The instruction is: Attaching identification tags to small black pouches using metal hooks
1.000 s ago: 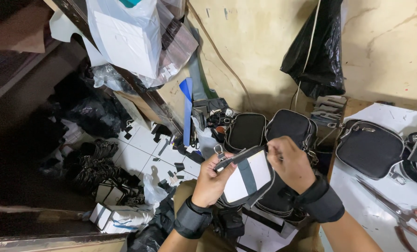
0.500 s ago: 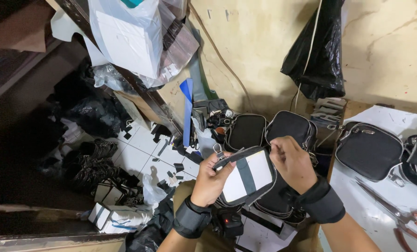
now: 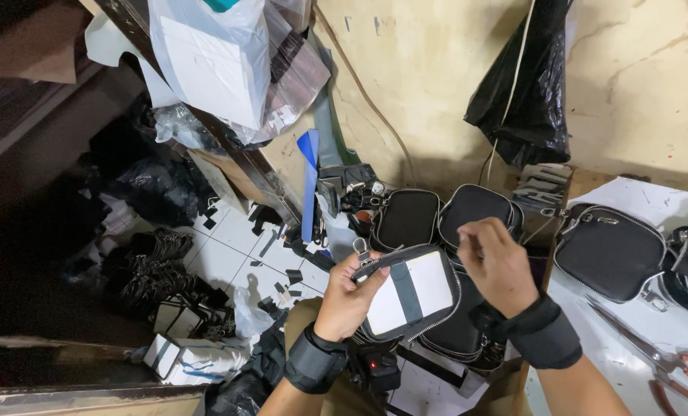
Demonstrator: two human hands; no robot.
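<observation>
Pouch (image 3: 409,296): small, black, rounded-rectangular, zipper round edge, white panel with black centre strip facing up. Tilted, held mid-air above lap, metal zip pull at upper-left corner. Zipper looks part open along top.

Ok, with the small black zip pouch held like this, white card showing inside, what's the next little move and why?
Probably bring the right hand down to the small black zip pouch at its open zipper edge. The left hand grips the pouch's left end near the metal ring, the white card with a black strap is exposed, and the right hand's pinched fingertips sit just off the top right corner.
</observation>
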